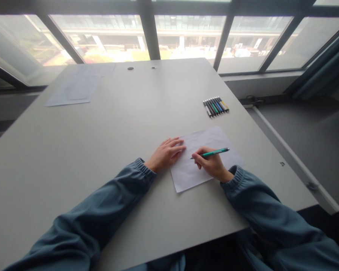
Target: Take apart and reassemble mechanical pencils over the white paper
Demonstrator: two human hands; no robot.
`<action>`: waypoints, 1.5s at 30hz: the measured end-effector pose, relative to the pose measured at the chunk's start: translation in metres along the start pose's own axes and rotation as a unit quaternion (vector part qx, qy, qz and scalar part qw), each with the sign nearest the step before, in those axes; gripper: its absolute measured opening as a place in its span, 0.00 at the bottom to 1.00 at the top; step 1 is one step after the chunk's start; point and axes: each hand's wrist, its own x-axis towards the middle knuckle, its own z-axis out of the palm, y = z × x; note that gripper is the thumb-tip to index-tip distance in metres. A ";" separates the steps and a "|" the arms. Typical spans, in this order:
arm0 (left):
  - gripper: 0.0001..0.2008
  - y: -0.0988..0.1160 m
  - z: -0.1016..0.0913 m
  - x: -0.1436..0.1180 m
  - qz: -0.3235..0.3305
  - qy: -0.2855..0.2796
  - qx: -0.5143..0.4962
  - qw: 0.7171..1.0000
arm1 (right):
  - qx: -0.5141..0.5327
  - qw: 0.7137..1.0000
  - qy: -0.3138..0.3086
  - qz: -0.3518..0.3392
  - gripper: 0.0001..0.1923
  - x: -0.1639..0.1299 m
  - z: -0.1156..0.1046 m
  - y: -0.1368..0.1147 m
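Observation:
A sheet of white paper [189, 177] lies slightly turned on the table in front of me. My left hand [166, 153] rests flat at its left edge, fingers stretched out and the fingertips on the sheet. Over the middle of the paper, my right hand [211, 163] grips a green pen [214, 152] in a writing hold. The pen's tip points left, at or just above the sheet; I cannot tell whether it touches. No marks can be made out on the paper.
Several pens [216, 107] with differently coloured barrels lie side by side beyond the sheet. More white papers [76, 88] lie at the table's far left. The white table [124, 124] has two round holes near its far edge, by the windows [186, 37].

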 end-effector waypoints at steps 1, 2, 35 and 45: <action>0.15 0.000 0.000 0.000 0.001 0.003 -0.002 1.000 | -0.012 1.000 -0.012 0.004 0.17 -0.001 0.004 0.003; 0.15 0.000 0.001 0.000 0.003 0.005 -0.003 1.000 | -0.030 0.999 -0.021 0.003 0.17 -0.002 0.007 0.006; 0.15 0.000 0.000 0.001 0.002 -0.005 -0.001 1.000 | -0.207 0.976 -0.001 -0.063 0.11 0.007 0.016 0.012; 0.16 0.002 -0.005 0.002 0.015 0.014 -0.014 1.000 | 0.002 0.996 0.091 -0.016 0.15 0.009 -0.010 0.003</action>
